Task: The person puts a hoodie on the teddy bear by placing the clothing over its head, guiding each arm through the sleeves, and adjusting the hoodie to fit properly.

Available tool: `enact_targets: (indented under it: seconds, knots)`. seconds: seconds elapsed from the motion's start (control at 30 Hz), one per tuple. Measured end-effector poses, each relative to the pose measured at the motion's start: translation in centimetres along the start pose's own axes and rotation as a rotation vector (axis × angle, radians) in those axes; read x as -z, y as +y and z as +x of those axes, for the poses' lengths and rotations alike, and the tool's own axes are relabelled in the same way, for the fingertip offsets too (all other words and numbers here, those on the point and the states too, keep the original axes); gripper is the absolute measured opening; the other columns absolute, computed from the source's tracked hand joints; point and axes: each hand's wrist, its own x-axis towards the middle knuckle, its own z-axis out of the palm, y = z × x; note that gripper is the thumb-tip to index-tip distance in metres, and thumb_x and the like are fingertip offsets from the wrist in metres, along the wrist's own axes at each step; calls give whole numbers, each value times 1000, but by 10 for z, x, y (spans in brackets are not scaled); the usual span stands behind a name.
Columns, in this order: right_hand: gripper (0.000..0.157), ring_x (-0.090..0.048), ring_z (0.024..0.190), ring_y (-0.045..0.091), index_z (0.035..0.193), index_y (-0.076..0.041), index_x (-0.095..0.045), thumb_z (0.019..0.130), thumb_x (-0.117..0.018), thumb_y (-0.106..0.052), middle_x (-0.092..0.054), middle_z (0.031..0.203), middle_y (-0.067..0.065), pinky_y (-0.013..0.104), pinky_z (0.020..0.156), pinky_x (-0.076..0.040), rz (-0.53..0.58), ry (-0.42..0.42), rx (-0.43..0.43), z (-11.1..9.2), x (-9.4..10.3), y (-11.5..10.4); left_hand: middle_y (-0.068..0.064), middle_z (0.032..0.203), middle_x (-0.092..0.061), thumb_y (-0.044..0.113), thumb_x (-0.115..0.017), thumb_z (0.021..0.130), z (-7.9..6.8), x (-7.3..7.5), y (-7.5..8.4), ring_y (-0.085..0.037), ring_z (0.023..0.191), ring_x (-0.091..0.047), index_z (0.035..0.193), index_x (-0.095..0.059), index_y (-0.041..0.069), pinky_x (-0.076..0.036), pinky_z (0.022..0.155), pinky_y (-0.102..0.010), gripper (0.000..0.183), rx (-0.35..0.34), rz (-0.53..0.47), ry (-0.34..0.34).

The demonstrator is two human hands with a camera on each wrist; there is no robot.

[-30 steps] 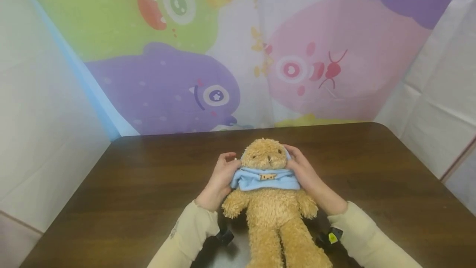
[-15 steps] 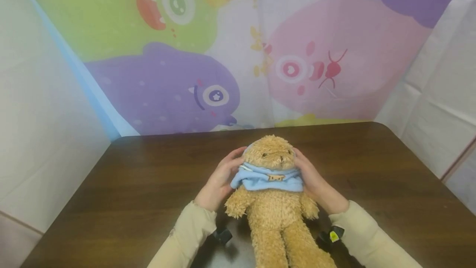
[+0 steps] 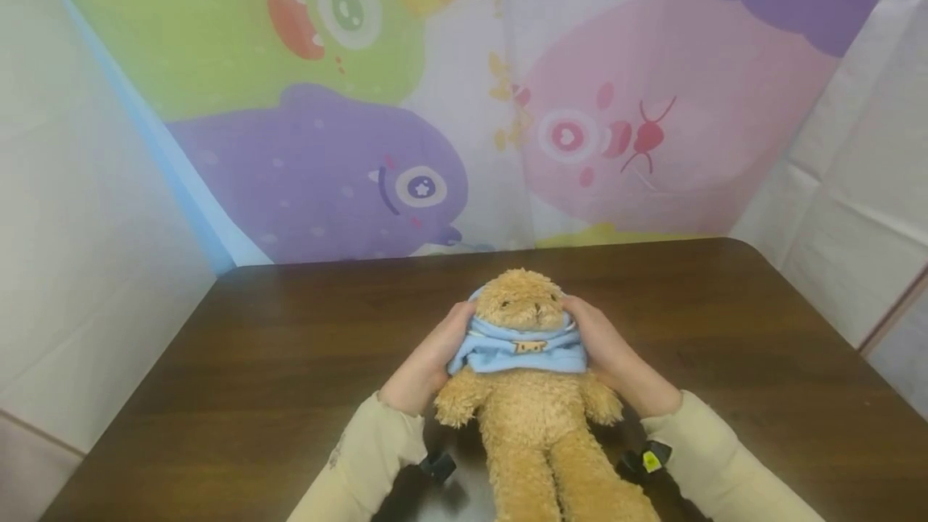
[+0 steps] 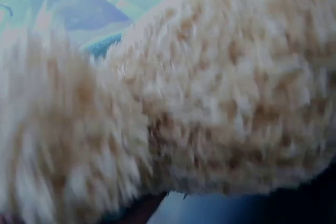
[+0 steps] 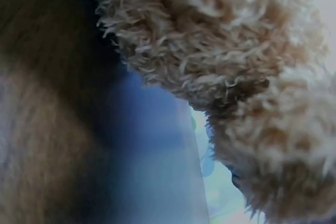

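Note:
A golden-brown teddy bear (image 3: 532, 409) lies face up in the head view, its legs toward the near edge. Bunched around its neck and upper chest is a light-blue hoodie (image 3: 493, 353) with a small tan patch, and blue cloth also edges its head. My left hand (image 3: 435, 353) grips the cloth at the left side of the head, fingers hidden behind it. On the opposite side my right hand (image 3: 609, 349) does the same, thumb side up by the bear's cheek. Both arms of the bear stick out below the hem. Shaggy fur (image 4: 226, 87) fills most of the left wrist view.
The bear lies on a dark brown wooden table (image 3: 290, 361). Behind it hangs a cartoon-printed curtain (image 3: 493, 167), with pale walls (image 3: 87, 184) at either side. Black wrist devices (image 3: 438, 466) sit under the beige sleeves (image 3: 362, 457).
The bear's head shifts right, then back left. My left fingers, raised beside the head earlier, now go behind it. The right hand also slips farther behind the head.

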Motion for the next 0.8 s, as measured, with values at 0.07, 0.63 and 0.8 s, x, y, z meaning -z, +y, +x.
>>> enact_targets:
  seconds: [0.07,0.63,0.8]
  knots:
    - [24,-49,71,14,80,-6,-44,95,-30,-18,-47,81,7,29,69,-43,-17,40,8,0,-1,0,3,56,-39,32,-30,95,0,-2,0,-9,41,-29,113,-43,6,-28,44,-21,35,-3,23,20]
    - [39,-50,91,9,127,9,-42,95,-29,-10,-50,120,20,21,82,-42,-24,-10,52,3,1,4,-23,121,-49,20,-38,94,9,-10,-14,-32,112,-46,122,-45,-8,-34,98,-42,40,-118,-28,229]
    - [36,-52,88,8,122,5,-48,96,-34,-15,-57,105,8,21,81,-42,79,-50,39,3,3,8,-20,124,-48,16,-35,94,11,-12,-18,-26,106,-49,124,-45,-3,-37,95,-38,36,-152,-82,213]
